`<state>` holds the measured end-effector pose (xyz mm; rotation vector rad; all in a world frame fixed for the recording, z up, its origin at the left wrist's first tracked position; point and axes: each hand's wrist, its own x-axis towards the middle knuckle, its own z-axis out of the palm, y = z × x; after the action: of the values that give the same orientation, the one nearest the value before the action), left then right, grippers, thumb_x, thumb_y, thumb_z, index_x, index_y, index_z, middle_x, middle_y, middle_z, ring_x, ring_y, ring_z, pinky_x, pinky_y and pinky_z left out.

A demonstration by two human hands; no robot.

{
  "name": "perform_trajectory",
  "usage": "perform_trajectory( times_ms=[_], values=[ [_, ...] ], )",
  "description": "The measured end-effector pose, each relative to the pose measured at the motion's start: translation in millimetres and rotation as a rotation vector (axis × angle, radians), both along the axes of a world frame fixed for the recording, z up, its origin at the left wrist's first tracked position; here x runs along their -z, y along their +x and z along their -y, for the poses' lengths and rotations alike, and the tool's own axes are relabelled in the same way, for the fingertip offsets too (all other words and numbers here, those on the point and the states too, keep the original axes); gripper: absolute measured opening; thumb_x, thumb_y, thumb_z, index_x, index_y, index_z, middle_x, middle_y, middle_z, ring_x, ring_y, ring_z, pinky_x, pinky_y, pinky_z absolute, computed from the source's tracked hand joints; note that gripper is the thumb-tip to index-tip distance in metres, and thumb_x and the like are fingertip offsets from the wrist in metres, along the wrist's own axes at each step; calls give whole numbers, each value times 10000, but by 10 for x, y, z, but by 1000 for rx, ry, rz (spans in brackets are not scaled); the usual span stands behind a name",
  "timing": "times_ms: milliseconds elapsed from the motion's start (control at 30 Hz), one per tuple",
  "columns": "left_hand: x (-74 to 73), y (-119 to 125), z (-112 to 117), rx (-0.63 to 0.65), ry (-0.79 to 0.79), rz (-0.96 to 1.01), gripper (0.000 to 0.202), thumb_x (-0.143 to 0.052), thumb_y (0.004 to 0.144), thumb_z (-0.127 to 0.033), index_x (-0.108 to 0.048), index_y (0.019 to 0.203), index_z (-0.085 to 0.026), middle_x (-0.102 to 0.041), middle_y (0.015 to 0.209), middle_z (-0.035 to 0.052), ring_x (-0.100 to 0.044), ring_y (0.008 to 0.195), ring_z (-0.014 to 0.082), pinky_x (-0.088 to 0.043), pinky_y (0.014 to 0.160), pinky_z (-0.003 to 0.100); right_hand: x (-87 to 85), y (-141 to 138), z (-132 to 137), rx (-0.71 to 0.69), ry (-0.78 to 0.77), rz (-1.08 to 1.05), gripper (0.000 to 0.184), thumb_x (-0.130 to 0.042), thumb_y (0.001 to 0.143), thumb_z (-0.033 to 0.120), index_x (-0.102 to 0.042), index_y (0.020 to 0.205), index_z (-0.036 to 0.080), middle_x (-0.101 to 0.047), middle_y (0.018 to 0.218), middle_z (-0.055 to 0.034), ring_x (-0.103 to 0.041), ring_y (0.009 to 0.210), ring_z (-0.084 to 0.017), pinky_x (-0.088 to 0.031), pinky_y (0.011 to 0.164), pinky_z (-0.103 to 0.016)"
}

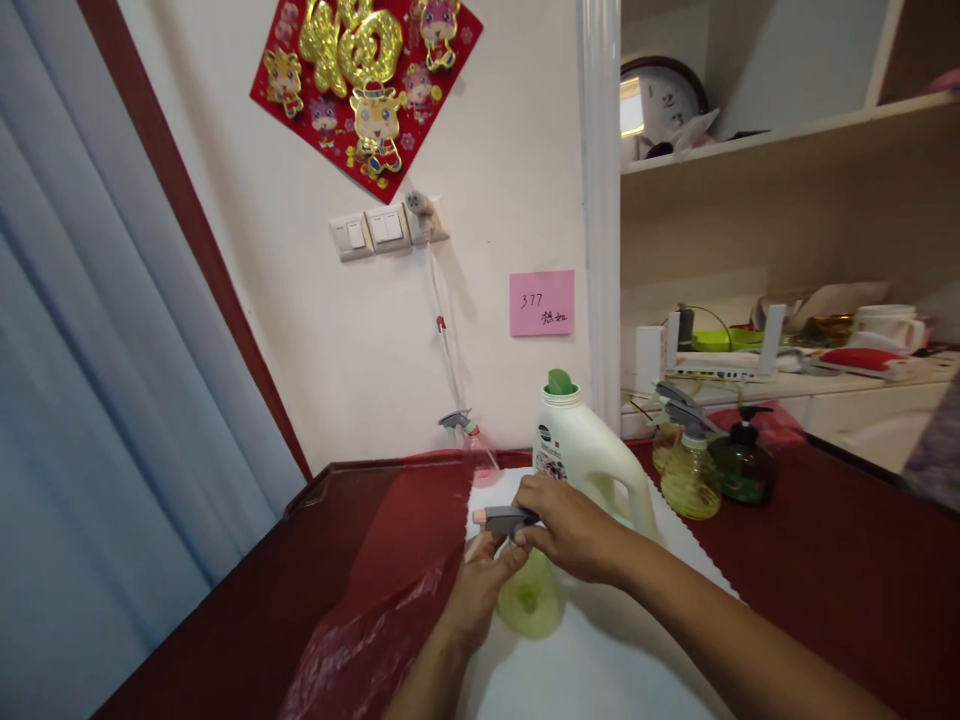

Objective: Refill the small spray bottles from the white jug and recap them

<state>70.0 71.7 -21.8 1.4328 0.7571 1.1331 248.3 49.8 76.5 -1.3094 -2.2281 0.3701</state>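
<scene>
My left hand wraps around the neck of a small pale green spray bottle that stands on a white cloth. My right hand is closed over the bottle's grey trigger head, whose nozzle points left. Just behind my right hand stands a white detergent jug with a green cap and a handle.
A pink spray bottle stands by the wall. Two yellow spray bottles and a dark green pump bottle sit to the right on the dark red table. Red plastic film lies left of the cloth. Shelves with clutter rise at right.
</scene>
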Motion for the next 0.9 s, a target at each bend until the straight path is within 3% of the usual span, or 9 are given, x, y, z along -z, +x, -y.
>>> perform_trajectory(
  times_ms=[133, 300, 433, 667, 800, 900],
  values=[
    [-20, 75, 48, -7, 9, 41, 503, -820, 771, -486, -709, 1176, -210, -748, 1192, 95, -641, 1168, 311, -481, 1014, 407, -19, -16, 18, 18, 13, 18, 68, -707, 818, 129, -660, 837, 173, -639, 953, -46, -554, 887, -191, -365, 775, -308],
    [-134, 255, 138, -205, 6, 23, 506, -883, 654, -424, -704, 1063, -186, -770, 1088, 102, -674, 1053, 324, -514, 917, 396, -30, -22, 31, 31, 22, 27, 69, -699, 813, 127, -649, 814, 173, -635, 930, -43, -542, 865, -186, -358, 759, -304],
    [-191, 272, 162, -282, 21, -33, 456, -875, 671, -401, -730, 1034, -168, -769, 1088, 112, -663, 1075, 344, -501, 928, 402, -25, -13, 2, 17, 24, 31, 82, -708, 813, 134, -639, 802, 178, -636, 929, -36, -544, 868, -182, -360, 754, -297],
    [-131, 94, 89, -104, 24, -2, 508, -822, 768, -505, -718, 1165, -205, -750, 1204, 92, -623, 1230, 333, -451, 1071, 426, -7, -3, -54, -18, 41, 33, 67, -715, 828, 160, -654, 809, 181, -635, 923, -35, -560, 908, -193, -374, 779, -298],
    [-78, 66, 44, -56, -11, 34, 490, -827, 762, -538, -736, 1101, -195, -764, 1163, 105, -644, 1195, 342, -463, 1060, 454, 0, 1, -55, -17, 45, 27, 50, -722, 836, 180, -672, 834, 182, -639, 931, -37, -568, 911, -196, -379, 781, -302],
    [-39, 119, 54, -49, -7, 80, 525, -829, 765, -526, -698, 1176, -227, -756, 1200, 93, -644, 1206, 324, -479, 1040, 430, -3, -5, -44, -2, 43, 25, 43, -722, 838, 181, -679, 842, 182, -642, 935, -38, -565, 901, -195, -377, 777, -304]
  ],
)
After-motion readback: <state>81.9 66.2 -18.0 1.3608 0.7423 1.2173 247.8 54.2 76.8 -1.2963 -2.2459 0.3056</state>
